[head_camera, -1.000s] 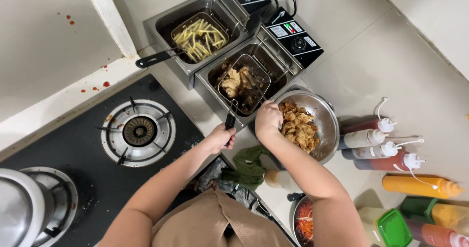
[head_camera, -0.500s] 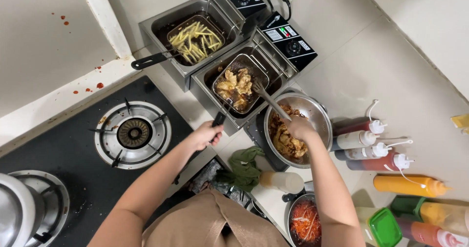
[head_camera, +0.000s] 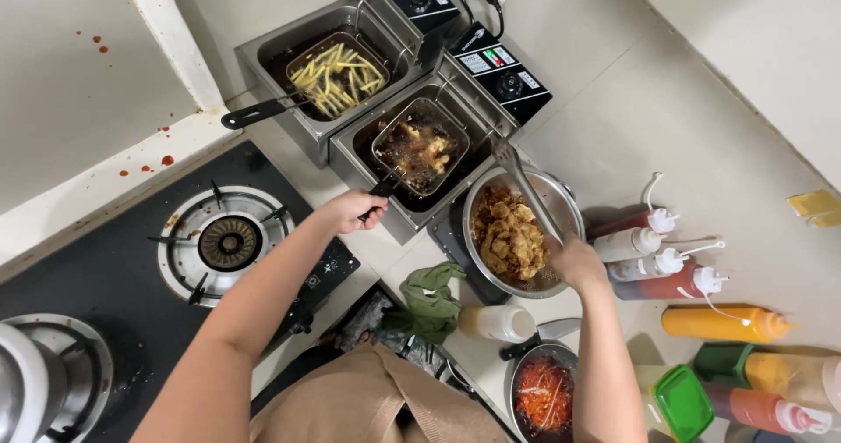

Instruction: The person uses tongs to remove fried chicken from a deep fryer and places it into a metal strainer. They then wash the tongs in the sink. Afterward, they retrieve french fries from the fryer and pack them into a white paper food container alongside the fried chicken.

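Sauce bottles [head_camera: 653,255] crowd the right; counter beyond the bowl [head_camera: 526,233] lies open.

Right hand [head_camera: 580,263] out of bowl [head_camera: 561,199], now gripping tongs [head_camera: 526,184]; basket [head_camera: 420,145] lowered.

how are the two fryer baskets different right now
The near fryer basket holds browned battered pieces, and the left hand grips its black handle. The far fryer basket holds pale yellow fries, and no hand is on its handle, which sticks out toward the stove. The near one sits by the steel bowl where the right hand holds tongs. Both are wire baskets in steel fryers.
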